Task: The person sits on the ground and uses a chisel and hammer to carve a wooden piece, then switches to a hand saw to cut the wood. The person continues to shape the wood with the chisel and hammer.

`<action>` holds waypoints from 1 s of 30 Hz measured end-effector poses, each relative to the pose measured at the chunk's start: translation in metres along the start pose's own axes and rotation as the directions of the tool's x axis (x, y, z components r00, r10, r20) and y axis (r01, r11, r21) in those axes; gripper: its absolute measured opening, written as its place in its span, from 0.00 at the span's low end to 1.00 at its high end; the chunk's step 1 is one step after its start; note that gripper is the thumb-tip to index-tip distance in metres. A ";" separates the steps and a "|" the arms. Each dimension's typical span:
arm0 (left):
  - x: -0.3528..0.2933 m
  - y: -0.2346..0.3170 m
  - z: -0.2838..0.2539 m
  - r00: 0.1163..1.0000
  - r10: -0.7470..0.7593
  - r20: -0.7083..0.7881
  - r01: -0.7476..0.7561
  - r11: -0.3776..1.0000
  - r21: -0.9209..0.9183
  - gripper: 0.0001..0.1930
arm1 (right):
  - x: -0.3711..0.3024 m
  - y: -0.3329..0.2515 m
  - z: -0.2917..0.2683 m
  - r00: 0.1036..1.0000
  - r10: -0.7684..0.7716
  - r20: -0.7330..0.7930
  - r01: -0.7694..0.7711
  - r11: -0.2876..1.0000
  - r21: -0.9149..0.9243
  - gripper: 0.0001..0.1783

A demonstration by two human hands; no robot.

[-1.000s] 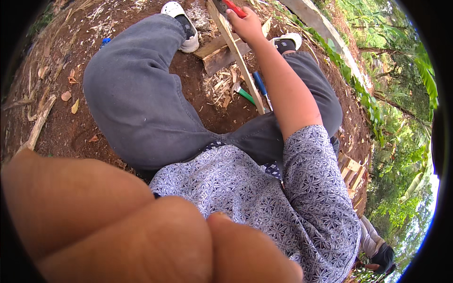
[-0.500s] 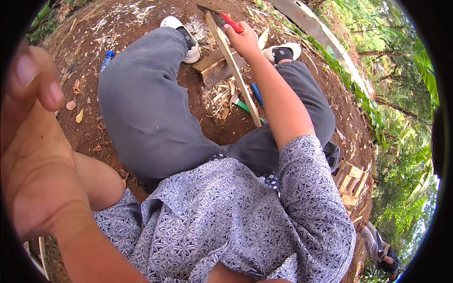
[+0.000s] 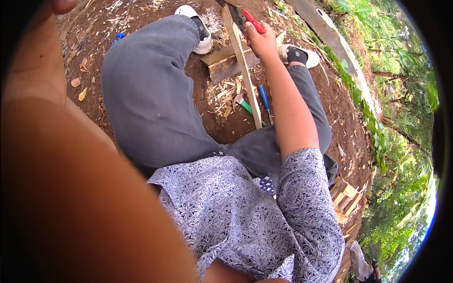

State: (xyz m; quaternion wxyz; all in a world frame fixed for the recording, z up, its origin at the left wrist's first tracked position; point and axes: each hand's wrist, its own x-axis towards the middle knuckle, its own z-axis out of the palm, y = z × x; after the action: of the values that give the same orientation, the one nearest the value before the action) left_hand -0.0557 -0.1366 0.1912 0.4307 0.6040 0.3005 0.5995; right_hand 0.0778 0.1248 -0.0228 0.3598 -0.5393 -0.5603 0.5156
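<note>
My right hand [image 3: 263,43] is closed around the red handle of a handsaw [image 3: 254,21], out at the far end of a long wooden strip [image 3: 245,70]. Its dark blade meets the strip near the top edge of the picture and is partly cut off there. The strip slants across a wooden block [image 3: 226,64] between my feet, its near end by my right thigh. Close to the camera on the left, my left hand [image 3: 37,70] is raised; one fingertip shows and the other fingers are out of sight.
Beside the strip lie a blue-handled tool [image 3: 264,98] with a metal shaft and a green-handled tool [image 3: 245,106], among wood shavings [image 3: 222,96]. A blue-capped bottle [image 3: 118,37] is past my left knee. A slatted wooden pallet [image 3: 347,198] and a partly visible person [image 3: 361,264] are at the right.
My left arm has risen and come closer to the camera, carrying most of the hand out of view. The view has shifted slightly; my right hand still holds the saw at the strip.
</note>
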 end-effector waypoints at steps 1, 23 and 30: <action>0.003 0.003 -0.005 1.000 0.019 0.005 -0.019 1.000 -0.008 0.29 | 0.001 0.000 -0.002 1.000 -0.015 -0.009 0.015 1.000 0.021 0.20; 0.008 -0.372 0.026 0.322 -0.889 -0.326 0.891 0.169 0.421 0.52 | -0.015 0.017 0.008 0.991 -0.126 -0.051 0.112 0.972 -0.208 0.20; -0.003 -0.395 0.058 0.455 -0.710 -0.537 0.843 0.538 0.003 0.30 | -0.053 0.055 0.001 0.994 -0.108 -0.031 0.108 0.994 -0.018 0.18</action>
State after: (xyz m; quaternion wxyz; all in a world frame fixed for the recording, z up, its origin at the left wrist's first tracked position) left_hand 0.0611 0.0282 -0.1529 0.4835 0.2821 0.7183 0.4132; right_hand 0.0978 0.0665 -0.0679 0.3918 -0.5192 -0.5869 0.4821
